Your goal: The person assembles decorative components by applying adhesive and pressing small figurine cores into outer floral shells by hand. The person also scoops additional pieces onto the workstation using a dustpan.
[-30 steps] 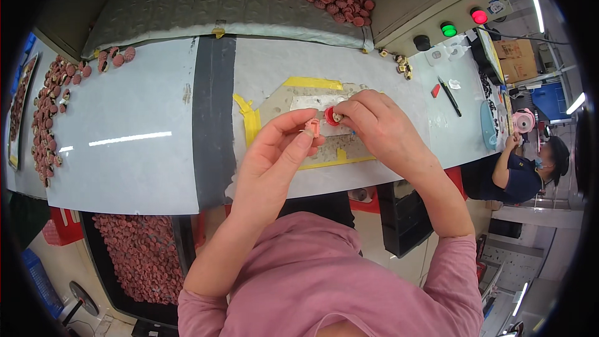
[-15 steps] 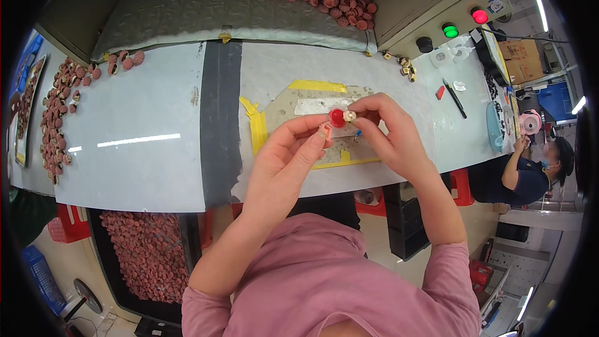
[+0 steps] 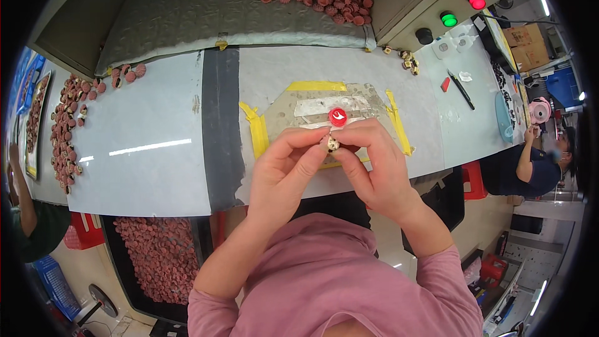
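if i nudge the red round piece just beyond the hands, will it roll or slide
The red round piece would probably slide, since it seems to lie with its round face up. Stood on edge, its circular outline might let it roll. It is likely light, being much smaller than the right hand.
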The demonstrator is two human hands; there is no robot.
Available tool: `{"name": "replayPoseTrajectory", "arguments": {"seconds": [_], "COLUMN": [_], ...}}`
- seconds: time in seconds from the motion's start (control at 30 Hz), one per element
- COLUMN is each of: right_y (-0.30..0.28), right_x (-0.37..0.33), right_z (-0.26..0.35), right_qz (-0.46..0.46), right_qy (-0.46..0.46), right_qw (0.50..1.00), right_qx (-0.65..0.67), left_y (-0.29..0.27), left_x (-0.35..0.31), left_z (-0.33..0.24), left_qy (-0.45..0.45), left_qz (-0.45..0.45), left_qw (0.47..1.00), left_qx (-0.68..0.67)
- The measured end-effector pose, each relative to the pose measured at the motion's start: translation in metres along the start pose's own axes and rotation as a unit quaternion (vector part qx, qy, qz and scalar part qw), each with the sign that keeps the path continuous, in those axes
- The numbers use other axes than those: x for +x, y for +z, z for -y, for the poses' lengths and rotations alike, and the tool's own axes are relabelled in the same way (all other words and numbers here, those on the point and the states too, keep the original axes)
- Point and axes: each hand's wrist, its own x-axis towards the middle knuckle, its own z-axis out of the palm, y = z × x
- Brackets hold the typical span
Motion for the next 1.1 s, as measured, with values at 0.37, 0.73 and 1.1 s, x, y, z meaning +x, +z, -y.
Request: {"name": "replayPoseTrajectory", "arguments": {"seconds": [0.37,0.73,1.1], "right_y": [-0.011,-0.033,-0.025], "right_x": [0.012,0.009,-0.028], "right_z": [-0.007,-0.002,-0.006], "right_qz": [0.093,0.112,0.068], "right_qy": [-0.001,-0.091,0.105], "right_qw": [0.990,0.989,0.971], "right_qx": [0.105,-0.021,0.202], "left_y": [-0.002,0.018,0.034], "left_x": [0.001,0.007,-0.007], "left_z": [-0.010,-0.031,-0.004], "left_qy": [-0.069,-0.182,-0.141], "left_qz": [0.039,0.086,0.012], "left_qw": [0.996,0.979,0.990], "left_qx": [-0.039,0.044,0.005]}}
